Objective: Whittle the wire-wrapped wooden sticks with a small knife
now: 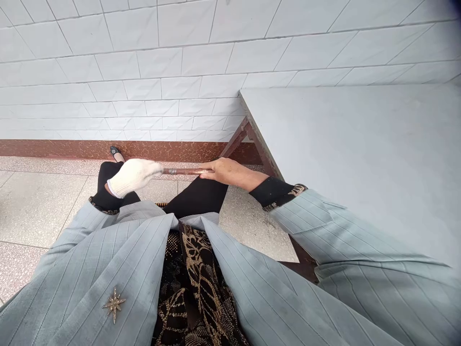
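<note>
A slim reddish-brown rod (187,171) lies level across my lap, with a silvery band that looks like wound wire near its left part. My left hand (135,174), in a white knit glove, is closed round its left end and hides it. My bare right hand (226,170) grips the right end, the fingers and thumb closed on it. What lies inside either hand is hidden, so I cannot tell how far the rod runs on or what tool it may belong to.
To the right stands a table with a pale top (353,158) and a brown frame (257,146). A white tiled wall (137,62) with a reddish-brown base strip (65,149) rises ahead. Below is speckled tile floor (39,202). A dark shoe (115,152) shows beyond the left hand.
</note>
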